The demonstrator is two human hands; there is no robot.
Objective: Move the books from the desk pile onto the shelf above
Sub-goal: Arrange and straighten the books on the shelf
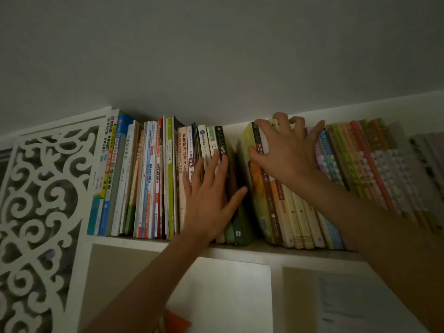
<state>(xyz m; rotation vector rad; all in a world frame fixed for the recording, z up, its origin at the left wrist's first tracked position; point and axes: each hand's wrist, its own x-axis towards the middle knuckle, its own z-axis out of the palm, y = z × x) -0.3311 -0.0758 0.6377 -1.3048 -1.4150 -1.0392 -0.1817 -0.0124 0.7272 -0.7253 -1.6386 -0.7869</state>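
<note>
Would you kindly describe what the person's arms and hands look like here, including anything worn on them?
Both forearms are bare as far as the frame shows: no sleeves, gloves or watch visible. The left hand and right hand show no rings or bracelets that I can make out, though the lighting is dim.

The light is dim. A plain grey wall [216, 49] fills the space above the hands. A white panel [40, 188] with cut-out scroll patterns stands to the left of the left hand. Below the hands are white compartments [230, 292] of the same furniture, one of them lit a little brighter. A sheet of paper [346, 306] with small print lies under the right arm.
</note>
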